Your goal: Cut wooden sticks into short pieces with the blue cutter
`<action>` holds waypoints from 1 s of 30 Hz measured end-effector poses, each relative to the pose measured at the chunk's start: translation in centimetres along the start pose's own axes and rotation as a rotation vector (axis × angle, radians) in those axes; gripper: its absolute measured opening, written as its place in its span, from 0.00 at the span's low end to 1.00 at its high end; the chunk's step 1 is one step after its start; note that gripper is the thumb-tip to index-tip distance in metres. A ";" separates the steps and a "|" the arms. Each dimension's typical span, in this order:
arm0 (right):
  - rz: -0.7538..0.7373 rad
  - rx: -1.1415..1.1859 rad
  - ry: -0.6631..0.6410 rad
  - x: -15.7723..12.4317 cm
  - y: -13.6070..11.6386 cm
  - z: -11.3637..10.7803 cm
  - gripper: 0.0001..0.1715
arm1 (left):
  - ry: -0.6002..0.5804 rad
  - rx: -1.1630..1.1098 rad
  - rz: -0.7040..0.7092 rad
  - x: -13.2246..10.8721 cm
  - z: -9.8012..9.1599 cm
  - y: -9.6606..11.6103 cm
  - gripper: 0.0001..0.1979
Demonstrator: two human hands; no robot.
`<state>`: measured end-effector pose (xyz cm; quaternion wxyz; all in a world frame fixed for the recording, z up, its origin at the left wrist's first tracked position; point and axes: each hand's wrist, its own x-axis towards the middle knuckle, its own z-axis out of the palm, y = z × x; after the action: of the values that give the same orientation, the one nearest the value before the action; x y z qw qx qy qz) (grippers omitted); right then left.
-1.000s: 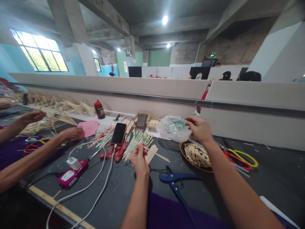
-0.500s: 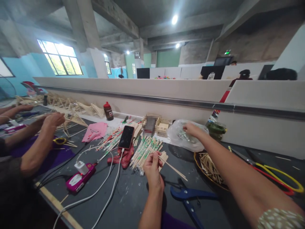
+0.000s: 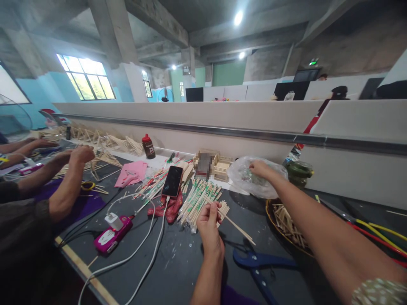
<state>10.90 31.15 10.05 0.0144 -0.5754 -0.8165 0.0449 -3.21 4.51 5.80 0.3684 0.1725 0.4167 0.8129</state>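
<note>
My left hand (image 3: 210, 226) is closed around a few thin wooden chopsticks (image 3: 240, 229), which slant down to the right past its fingers. Under and behind it lies a pile of chopsticks in green-printed wrappers (image 3: 199, 199). Reaching far forward, my right hand (image 3: 260, 168) is at a clear plastic bag (image 3: 240, 178) with crumpled scraps inside. Its fingers are curled; what they hold, if anything, is hidden. Below my right forearm is a round basket (image 3: 269, 212) of short wooden pieces. A blue-handled cutter (image 3: 254, 259) rests just right of my left wrist.
A phone (image 3: 172, 182) on a white cable lies left of the pile. Nearer stands a pink power strip (image 3: 108, 243). A green jar (image 3: 299, 173) and small wooden boxes (image 3: 222, 166) sit at the back. At left, a co-worker's hands (image 3: 82, 154) handle a stick frame.
The view has shifted slightly, so things sit a little further right. My left hand keeps its grip on the chopsticks, and my right hand stays at the plastic bag.
</note>
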 end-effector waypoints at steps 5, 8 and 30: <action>-0.038 0.054 0.211 -3.5 -0.1 -2.8 0.17 | 0.019 0.111 0.098 0.4 -0.4 -0.3 0.14; -0.081 0.119 0.351 -7.4 -0.8 -4.2 0.21 | -0.015 0.118 0.101 0.6 -0.6 -0.3 0.15; -0.126 1.356 0.404 -25.9 -7.6 2.6 0.17 | -0.701 0.125 -0.157 -3.0 0.5 -0.6 0.19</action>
<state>12.31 4.05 8.87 0.5232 -0.3884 -0.6218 0.4346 -0.67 2.80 5.74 0.5388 0.4304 0.3261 0.6466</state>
